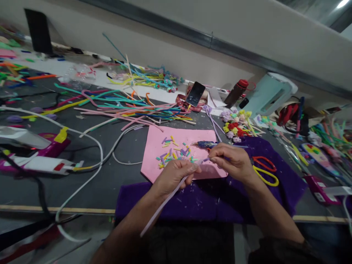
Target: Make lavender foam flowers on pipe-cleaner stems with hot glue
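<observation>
My left hand (pixel 177 174) is closed on a pale lilac pipe cleaner (pixel 165 205), whose long tail hangs down toward the front edge. Close beside it, my right hand (pixel 229 161) pinches a small purple bit at the pipe cleaner's upper end; whether that is a separate piece I cannot tell. Both hands are above a pink foam sheet (pixel 154 146). Short cut pieces (pixel 167 156) in purple, yellow and teal are scattered over it. A slim blue tool with a pointed tip (pixel 205 144) lies just behind my right fingers.
Purple cloth (pixel 134 200) lies under the sheet. Red and yellow loop handles (pixel 265 170) are right of my right arm. Behind are long pipe cleaners (pixel 132 110), a phone (pixel 195 93), fuzzy flowers (pixel 238 128) and a dark bottle (pixel 235 93). A white cable (pixel 100 146) loops at left.
</observation>
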The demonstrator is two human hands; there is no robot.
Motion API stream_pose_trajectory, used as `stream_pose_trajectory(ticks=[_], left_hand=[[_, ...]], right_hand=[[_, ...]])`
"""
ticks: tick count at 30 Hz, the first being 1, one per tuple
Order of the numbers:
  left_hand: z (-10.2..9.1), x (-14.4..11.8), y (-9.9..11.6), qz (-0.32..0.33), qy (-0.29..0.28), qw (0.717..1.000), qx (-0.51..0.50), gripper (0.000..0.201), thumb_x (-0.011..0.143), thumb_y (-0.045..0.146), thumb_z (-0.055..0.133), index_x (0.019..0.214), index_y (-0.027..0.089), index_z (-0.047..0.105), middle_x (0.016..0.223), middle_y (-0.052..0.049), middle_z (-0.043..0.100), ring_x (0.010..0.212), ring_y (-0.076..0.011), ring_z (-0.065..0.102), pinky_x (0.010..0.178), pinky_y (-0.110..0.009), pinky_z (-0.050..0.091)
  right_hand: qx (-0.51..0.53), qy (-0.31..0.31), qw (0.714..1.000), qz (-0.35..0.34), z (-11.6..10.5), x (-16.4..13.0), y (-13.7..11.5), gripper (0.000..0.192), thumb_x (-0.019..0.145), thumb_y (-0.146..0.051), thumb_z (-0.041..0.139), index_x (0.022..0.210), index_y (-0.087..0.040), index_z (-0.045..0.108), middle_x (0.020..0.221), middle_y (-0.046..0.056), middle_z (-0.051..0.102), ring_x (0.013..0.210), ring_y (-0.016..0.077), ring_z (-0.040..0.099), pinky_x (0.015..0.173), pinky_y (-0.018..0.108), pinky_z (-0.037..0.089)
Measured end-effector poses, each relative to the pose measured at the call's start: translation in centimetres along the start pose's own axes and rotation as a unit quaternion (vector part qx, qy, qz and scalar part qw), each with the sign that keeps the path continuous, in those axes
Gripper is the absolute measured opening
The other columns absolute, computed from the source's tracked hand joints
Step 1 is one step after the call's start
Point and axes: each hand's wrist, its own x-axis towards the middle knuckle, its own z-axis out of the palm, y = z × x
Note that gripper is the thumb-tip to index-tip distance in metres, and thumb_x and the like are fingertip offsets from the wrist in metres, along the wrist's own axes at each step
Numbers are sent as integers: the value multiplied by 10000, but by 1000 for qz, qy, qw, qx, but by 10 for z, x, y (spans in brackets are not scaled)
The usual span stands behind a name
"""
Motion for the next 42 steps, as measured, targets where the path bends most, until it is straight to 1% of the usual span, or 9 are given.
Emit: stream_pose_trajectory(ticks=[6, 11, 19, 27, 42], left_hand=[[3, -1, 1, -15, -1, 999, 49, 229, 762, 337, 548, 711, 144, 659, 369, 57, 455, 286, -20, 265, 332, -164, 161], [5, -1, 1, -11, 11, 997, 79, 227, 754, 329, 547, 693, 142, 661, 362, 55, 442, 299, -27, 271, 337, -161, 172], [5, 0, 1, -8, 13, 995, 99, 241, 745, 351, 548, 708, 144, 667, 367, 50, 442, 312, -43, 293, 341, -167, 192], [7, -1, 2, -7, 17, 993, 120, 240, 736, 351, 548, 691, 147, 666, 370, 52, 445, 315, -42, 296, 349, -170, 191], [8, -2, 2, -12, 16, 989, 145, 241, 728, 353, 546, 715, 145, 665, 378, 56, 447, 331, -47, 298, 366, -173, 195]], right_hand=[[22, 5, 1000, 1, 0, -3, 5, 103, 829, -201, 533, 800, -174, 628, 690, 23, 599, 643, 119, 557, 589, 241, 428], [6, -3, 1000, 4, 0, -7, 5, 99, 827, -208, 539, 815, -184, 634, 721, 29, 622, 667, 125, 575, 619, 253, 441], [-18, -27, 999, 10, 3, -13, 5, 104, 832, -186, 528, 842, -182, 631, 755, 23, 621, 695, 115, 573, 623, 233, 424], [-20, -41, 999, 4, 4, -14, 4, 114, 841, -172, 507, 842, -180, 621, 752, 20, 617, 692, 109, 562, 623, 221, 409], [-36, -91, 995, -3, 5, -13, 5, 136, 866, -182, 468, 828, -161, 596, 768, 32, 621, 716, 109, 550, 639, 220, 396]])
